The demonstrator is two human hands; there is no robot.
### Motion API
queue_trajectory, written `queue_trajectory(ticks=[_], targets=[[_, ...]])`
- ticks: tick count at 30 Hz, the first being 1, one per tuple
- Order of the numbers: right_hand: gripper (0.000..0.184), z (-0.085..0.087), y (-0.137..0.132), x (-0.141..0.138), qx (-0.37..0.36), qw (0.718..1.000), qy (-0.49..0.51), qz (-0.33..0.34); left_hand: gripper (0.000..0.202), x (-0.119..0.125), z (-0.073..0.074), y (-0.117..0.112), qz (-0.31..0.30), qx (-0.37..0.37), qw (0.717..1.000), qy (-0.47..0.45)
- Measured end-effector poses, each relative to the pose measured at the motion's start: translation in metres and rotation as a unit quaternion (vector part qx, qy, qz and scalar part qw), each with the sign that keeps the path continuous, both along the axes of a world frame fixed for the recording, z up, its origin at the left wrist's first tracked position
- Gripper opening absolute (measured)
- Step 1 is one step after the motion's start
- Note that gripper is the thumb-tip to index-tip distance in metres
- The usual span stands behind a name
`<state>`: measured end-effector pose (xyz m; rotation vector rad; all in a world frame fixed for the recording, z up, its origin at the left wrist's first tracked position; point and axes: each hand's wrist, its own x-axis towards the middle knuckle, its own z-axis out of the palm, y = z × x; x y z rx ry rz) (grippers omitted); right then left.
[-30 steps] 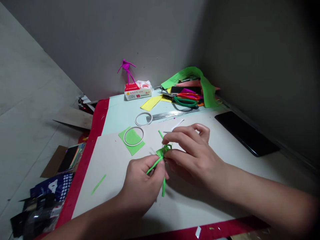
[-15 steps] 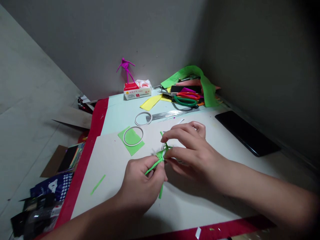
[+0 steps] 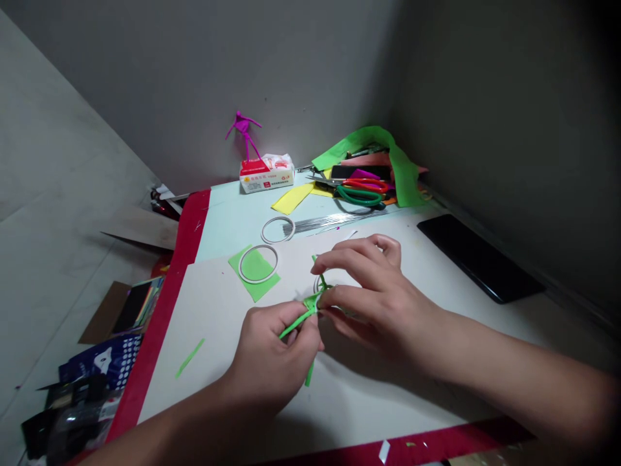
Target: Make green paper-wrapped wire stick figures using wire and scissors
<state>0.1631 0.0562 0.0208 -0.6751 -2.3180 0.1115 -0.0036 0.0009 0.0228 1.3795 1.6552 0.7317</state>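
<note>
A knotted bundle of narrow green paper strips (image 3: 312, 302) sits between my hands above the white sheet. My left hand (image 3: 274, 349) is shut on its lower part, and one strip end sticks out to the lower left. Another strip end hangs below that hand. My right hand (image 3: 373, 291) pinches the bundle's upper side between thumb and fingertips. A small white ring (image 3: 319, 283) shows just behind the bundle, partly hidden by my fingers. Where it joins the bundle cannot be seen.
A white ring (image 3: 257, 282) lies on a green paper square (image 3: 266, 285) on the white sheet (image 3: 218, 323). Nearby are a loose green strip (image 3: 190, 358), a wire coil (image 3: 278, 230), scissors (image 3: 361, 196), a black phone (image 3: 480, 257) and a magenta figure (image 3: 244, 133).
The lower green strip end has swung left and now tilts, and the strip end at my left hand has shifted slightly left. My hands have barely moved.
</note>
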Motion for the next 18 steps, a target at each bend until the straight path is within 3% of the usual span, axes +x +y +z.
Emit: queue_trajectory(ticks=[9,18], targets=[[0.015,-0.0031,-0.0026,-0.0041,0.032,0.999,0.003,-0.020,0.025,-0.0012,-0.0019,-0.0004,0.004,-0.007,1.000,-0.017],[0.013,0.0003,-0.0006,-0.0021,0.002,1.000,0.002,0.000,0.027,-0.0019,-0.0021,-0.0011,0.001,-0.005,1.000,-0.011]])
